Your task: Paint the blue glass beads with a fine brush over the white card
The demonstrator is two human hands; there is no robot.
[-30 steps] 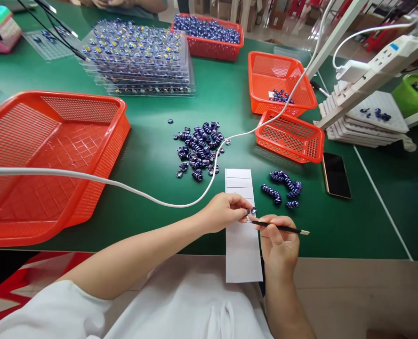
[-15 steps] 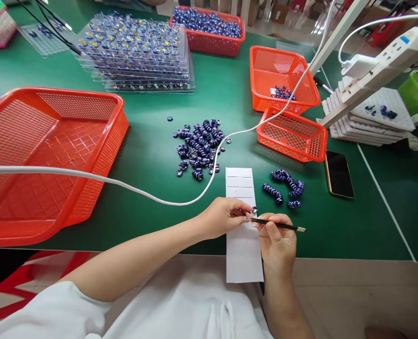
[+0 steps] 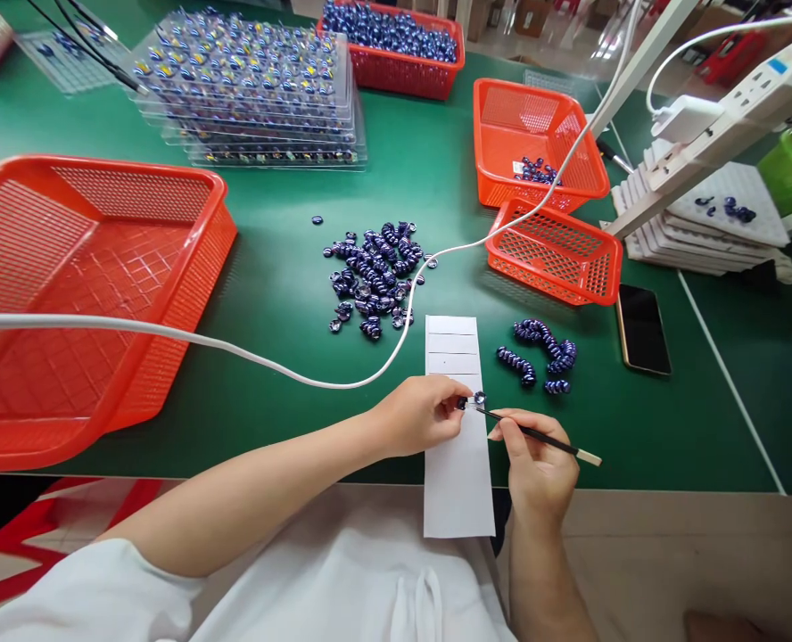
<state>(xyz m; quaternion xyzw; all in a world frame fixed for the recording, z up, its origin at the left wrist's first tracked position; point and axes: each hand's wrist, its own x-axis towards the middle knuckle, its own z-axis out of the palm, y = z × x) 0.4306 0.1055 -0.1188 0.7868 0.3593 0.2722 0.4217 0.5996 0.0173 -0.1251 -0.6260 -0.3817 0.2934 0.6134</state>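
Between the fingertips of my left hand (image 3: 424, 412) is a small dark blue shiny piece (image 3: 461, 403), mostly covered by the fingers. My right hand (image 3: 540, 459) grips a slim black pen-like tool (image 3: 540, 436) with a pale butt end, its thin tip pointing at the left fingertips. Both hands are over a white paper strip (image 3: 459, 481) with ruled lines, which overhangs the table's front edge. Another small shiny piece (image 3: 480, 398) shows at the strip's right edge, just above the tool's tip. Rows of stacked blue pieces (image 3: 544, 335) lie to the right.
A loose heap of blue pieces (image 3: 373, 272) lies mid-table. A white cable (image 3: 302, 379) crosses the work area. Around stand a large orange basket (image 3: 202, 294), stacked clear trays (image 3: 255, 98), smaller baskets (image 3: 563, 259) and a phone (image 3: 642, 330).
My right hand has drawn back right and slightly down with the tool, opening a gap between the hands. The dark piece in my left fingertips now shows more plainly.
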